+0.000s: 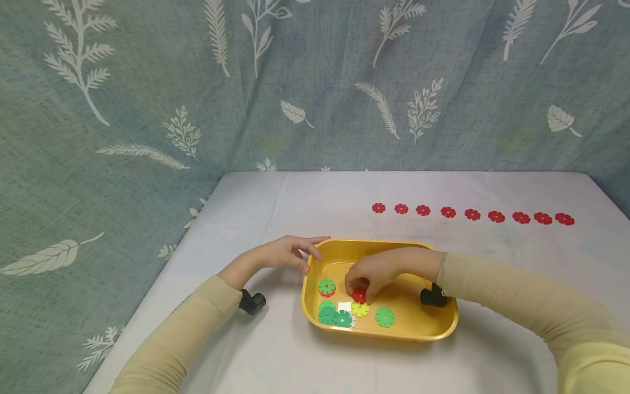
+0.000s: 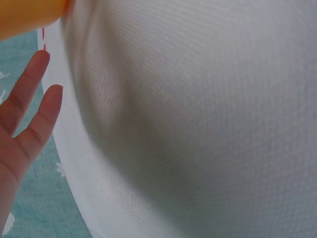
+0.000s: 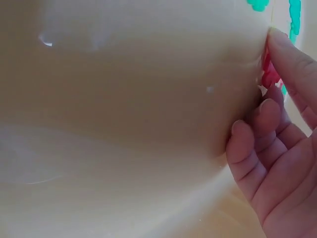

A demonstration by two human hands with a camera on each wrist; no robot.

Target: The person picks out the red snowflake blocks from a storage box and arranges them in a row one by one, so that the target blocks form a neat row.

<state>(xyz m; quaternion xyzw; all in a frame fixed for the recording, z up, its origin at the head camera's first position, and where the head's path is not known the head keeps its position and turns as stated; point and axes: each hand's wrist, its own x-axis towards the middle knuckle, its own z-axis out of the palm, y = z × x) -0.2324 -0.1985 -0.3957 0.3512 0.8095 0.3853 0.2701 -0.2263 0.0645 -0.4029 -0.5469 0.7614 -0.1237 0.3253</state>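
Observation:
A yellow plastic tray (image 1: 418, 317) sits on the table before me. At its far left corner my left hand (image 1: 283, 253) has thumb and forefinger on either side of the rim; two other fingers (image 2: 42, 119) stretch out straight in the left wrist view. Inside the tray, my right hand (image 1: 376, 271) pinches a red notched snowflake disc (image 1: 360, 296) between thumb and fingers, close over the bottom. A yellow disc (image 1: 360, 310) lies just below it. Green discs (image 1: 327, 286) lie to the left, some overlapping, and one green disc (image 1: 385, 317) is to the right.
Beyond the tray, a row of several red discs (image 1: 448, 212) runs along the white tabletop (image 1: 275, 219) toward the right. A patterned blue-green cloth (image 1: 315, 87) hangs behind the table and at its left. A black wrist device (image 1: 433, 296) on the right arm reaches over the tray.

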